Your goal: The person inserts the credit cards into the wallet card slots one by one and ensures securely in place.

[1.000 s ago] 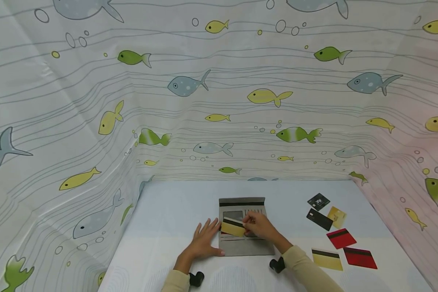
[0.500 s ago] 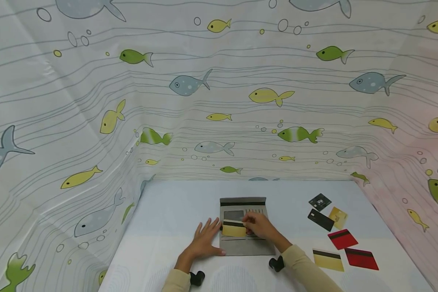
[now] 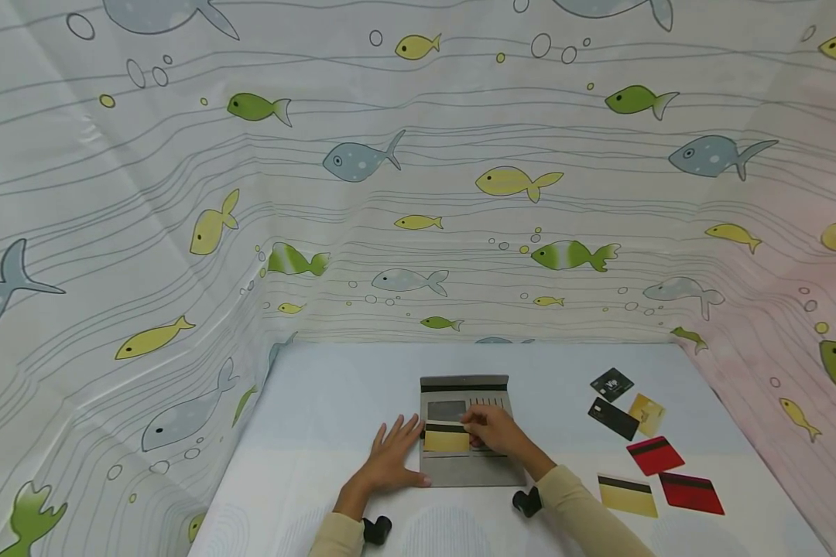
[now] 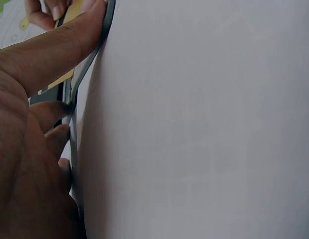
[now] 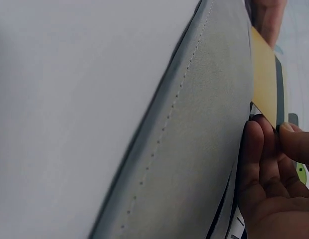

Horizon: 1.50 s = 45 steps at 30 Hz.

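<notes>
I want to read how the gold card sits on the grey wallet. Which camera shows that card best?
The head view: the whole gold card lies across the open wallet, pinched by the right hand. The right wrist view shows it edge-on; the left wrist view shows only a sliver.

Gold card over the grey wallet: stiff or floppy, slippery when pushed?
The gold card looks flat and unbent in the right hand, so probably stiff. Its thin, glossy look suggests it is light and may slide on the grey wallet, which the left hand steadies.
</notes>
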Available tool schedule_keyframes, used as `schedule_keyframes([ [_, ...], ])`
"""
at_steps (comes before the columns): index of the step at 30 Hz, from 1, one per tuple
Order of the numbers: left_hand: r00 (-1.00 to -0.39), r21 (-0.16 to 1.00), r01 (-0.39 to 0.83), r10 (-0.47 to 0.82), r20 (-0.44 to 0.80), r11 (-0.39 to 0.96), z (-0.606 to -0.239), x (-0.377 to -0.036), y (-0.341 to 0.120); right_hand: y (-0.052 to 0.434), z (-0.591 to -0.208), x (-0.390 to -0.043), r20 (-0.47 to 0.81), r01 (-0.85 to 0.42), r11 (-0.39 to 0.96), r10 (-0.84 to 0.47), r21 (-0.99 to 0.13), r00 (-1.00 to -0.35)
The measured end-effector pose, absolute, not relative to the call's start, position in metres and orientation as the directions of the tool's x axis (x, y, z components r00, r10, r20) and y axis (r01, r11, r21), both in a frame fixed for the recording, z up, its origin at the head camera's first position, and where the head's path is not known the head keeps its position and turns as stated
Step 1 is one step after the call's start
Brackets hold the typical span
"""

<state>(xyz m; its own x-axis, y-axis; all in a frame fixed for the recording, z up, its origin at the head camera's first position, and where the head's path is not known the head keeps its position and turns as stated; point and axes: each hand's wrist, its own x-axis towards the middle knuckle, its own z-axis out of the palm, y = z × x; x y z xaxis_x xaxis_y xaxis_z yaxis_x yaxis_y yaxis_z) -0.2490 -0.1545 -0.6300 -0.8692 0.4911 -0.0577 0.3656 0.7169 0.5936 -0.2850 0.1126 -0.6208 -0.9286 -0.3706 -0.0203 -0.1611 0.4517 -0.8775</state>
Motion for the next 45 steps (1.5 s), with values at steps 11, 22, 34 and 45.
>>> schedule_keyframes([
  [11,-0.868,0.600,0.364,0.494,-0.060,0.712,-0.6293,-0.2494,-0.1547,0.1121,-0.6217,-0.2858,-0.031,-0.147,0.462,-0.354,-0.875,-0.935],
  [22,-0.867,0.609,0.362,0.496,-0.059,0.706,-0.6301,-0.2495,-0.1555,0.1109,-0.6256,-0.2858,-0.023,-0.157,0.470,-0.356,-0.869,-0.934],
  [34,-0.861,0.599,0.377,0.505,-0.054,0.706,-0.6334,-0.2522,-0.1568,0.1100,-0.6273,-0.2858,-0.037,-0.159,0.534,-0.337,-0.830,-0.941],
  [45,-0.866,0.590,0.374,0.497,-0.053,0.715,-0.6343,-0.2527,-0.1556,0.1115,-0.6259,-0.2855,-0.043,-0.170,0.550,-0.353,-0.817,-0.935],
])
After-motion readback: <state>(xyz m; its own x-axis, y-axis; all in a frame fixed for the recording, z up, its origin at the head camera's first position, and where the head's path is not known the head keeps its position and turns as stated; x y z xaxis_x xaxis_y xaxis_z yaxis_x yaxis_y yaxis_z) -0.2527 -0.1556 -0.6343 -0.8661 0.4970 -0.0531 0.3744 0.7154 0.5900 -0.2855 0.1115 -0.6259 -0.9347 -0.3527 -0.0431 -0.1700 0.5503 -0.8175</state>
